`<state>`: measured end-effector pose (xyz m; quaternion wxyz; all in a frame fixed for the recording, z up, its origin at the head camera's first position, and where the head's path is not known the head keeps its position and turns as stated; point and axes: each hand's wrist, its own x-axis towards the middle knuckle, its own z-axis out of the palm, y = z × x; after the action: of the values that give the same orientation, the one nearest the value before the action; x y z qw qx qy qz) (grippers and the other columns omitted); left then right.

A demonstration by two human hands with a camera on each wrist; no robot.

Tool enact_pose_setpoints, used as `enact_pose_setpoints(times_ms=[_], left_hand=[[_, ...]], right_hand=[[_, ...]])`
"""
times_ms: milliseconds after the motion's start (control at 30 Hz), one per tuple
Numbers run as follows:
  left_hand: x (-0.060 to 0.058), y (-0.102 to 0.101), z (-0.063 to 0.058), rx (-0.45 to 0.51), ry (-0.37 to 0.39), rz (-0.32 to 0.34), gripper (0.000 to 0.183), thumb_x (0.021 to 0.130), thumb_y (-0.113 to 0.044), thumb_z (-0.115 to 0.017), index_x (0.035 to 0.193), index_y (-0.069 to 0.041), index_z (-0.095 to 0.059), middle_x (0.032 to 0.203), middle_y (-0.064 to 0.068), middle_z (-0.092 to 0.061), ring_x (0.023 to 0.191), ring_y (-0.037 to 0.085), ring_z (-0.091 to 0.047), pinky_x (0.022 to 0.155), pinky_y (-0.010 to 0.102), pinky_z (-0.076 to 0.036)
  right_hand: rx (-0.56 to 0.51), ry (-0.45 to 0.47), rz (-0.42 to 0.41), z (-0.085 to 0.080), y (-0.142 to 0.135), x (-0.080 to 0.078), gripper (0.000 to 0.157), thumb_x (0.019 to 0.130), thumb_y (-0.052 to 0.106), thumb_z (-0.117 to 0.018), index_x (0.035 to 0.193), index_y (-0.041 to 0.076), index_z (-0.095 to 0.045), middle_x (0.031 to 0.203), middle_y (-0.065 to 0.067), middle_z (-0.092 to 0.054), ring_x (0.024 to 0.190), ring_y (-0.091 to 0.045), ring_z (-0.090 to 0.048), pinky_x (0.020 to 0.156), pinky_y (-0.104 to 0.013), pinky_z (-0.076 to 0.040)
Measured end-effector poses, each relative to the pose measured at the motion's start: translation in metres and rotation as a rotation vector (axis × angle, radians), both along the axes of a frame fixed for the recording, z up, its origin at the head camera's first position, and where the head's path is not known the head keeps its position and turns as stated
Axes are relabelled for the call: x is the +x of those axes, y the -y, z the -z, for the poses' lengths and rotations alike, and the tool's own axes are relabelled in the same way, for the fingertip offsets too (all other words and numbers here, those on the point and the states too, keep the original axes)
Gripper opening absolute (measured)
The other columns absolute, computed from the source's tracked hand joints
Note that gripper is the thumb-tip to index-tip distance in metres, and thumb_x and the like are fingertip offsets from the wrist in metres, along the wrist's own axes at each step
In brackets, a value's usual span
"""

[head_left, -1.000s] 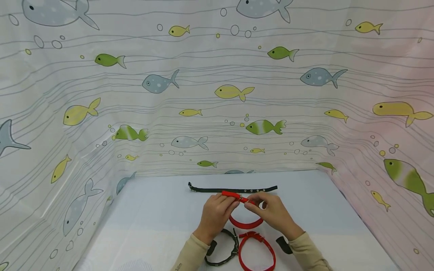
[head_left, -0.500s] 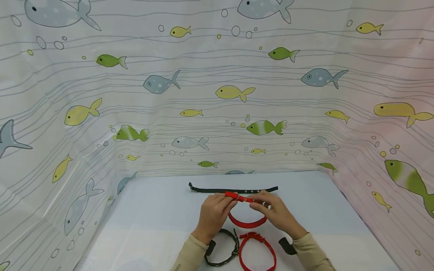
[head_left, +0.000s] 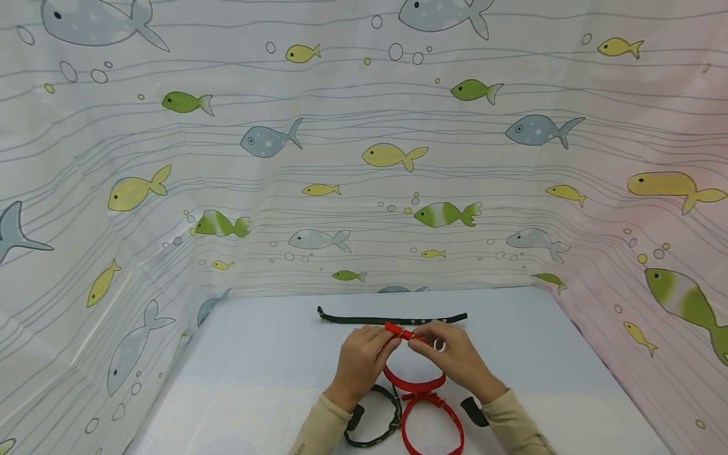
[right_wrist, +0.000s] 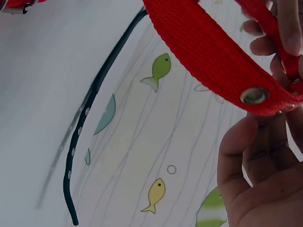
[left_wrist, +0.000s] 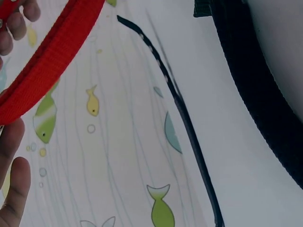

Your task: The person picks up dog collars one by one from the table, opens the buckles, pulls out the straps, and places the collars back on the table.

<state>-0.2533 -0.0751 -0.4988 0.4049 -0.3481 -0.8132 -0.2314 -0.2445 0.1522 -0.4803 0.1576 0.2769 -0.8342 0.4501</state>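
Both hands hold a red collar (head_left: 414,385) up over the table, closed into a loop that hangs below the fingers. My left hand (head_left: 359,363) pinches it beside the metal buckle, and a short red end sticks out past those fingertips. On the other side my right hand (head_left: 457,359) pinches the strap between thumb and fingers. The right wrist view shows a metal eyelet (right_wrist: 255,96) in the woven red strap. In the left wrist view the red strap (left_wrist: 57,59) crosses in front of the left fingers (left_wrist: 16,187). Fingers partly hide the buckle.
A dark green collar (head_left: 372,320) with eyelets lies straight at the back of the white table (head_left: 256,354). Nearer the person lie a second red collar (head_left: 435,399) and a dark green one (head_left: 370,443), both looped. Fish-patterned sheeting (head_left: 352,215) rises behind and at both sides.
The right hand shifts right, then back left. The red end past the left fingertips looks shorter and sits further right. Both hands keep hold of the red collar; the collars on the table stay put.
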Motion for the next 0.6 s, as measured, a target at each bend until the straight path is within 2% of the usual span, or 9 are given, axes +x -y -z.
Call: enact_pose_setpoints(times_ms=[200,300,433,600], left_hand=[[0.0,0.002,0.002,-0.003,0.012,-0.01,0.017,0.089,-0.023,-0.08,0.103,-0.015,-0.077,0.094,-0.005,-0.074,0.086,0.012,-0.066,0.072,0.026,-0.055],[0.0,0.004,0.002,0.002,0.013,-0.01,0.019,0.093,-0.027,-0.076,0.107,-0.014,-0.077,0.095,-0.005,-0.075,0.086,0.012,-0.067,0.072,0.026,-0.055],[0.0,0.003,0.002,0.011,0.013,0.001,0.024,0.096,-0.03,-0.072,0.112,-0.013,-0.077,0.097,-0.004,-0.075,0.086,0.012,-0.067,0.072,0.026,-0.055],[0.0,-0.001,0.004,0.012,0.002,0.009,0.023,0.094,-0.026,-0.075,0.112,-0.012,-0.077,0.096,-0.004,-0.075,0.084,0.011,-0.067,0.071,0.025,-0.055]], right_hand=[[0.012,0.07,-0.07,0.004,-0.007,-0.002,0.023,0.097,0.029,-0.07,0.12,0.028,-0.071,0.095,0.016,-0.064,0.082,-0.008,-0.059,0.072,-0.029,-0.055],[0.028,0.098,-0.087,0.004,-0.012,-0.002,0.026,0.099,0.03,-0.068,0.125,0.025,-0.069,0.1,0.015,-0.065,0.087,-0.008,-0.061,0.076,-0.03,-0.056],[0.029,0.119,-0.054,0.004,-0.009,-0.002,0.025,0.097,0.036,-0.069,0.119,0.026,-0.068,0.1,0.016,-0.067,0.088,-0.007,-0.064,0.074,-0.03,-0.057],[0.006,0.12,-0.006,0.004,-0.003,0.0,0.02,0.094,0.042,-0.072,0.109,0.029,-0.071,0.096,0.017,-0.068,0.086,-0.006,-0.065,0.071,-0.028,-0.057]])
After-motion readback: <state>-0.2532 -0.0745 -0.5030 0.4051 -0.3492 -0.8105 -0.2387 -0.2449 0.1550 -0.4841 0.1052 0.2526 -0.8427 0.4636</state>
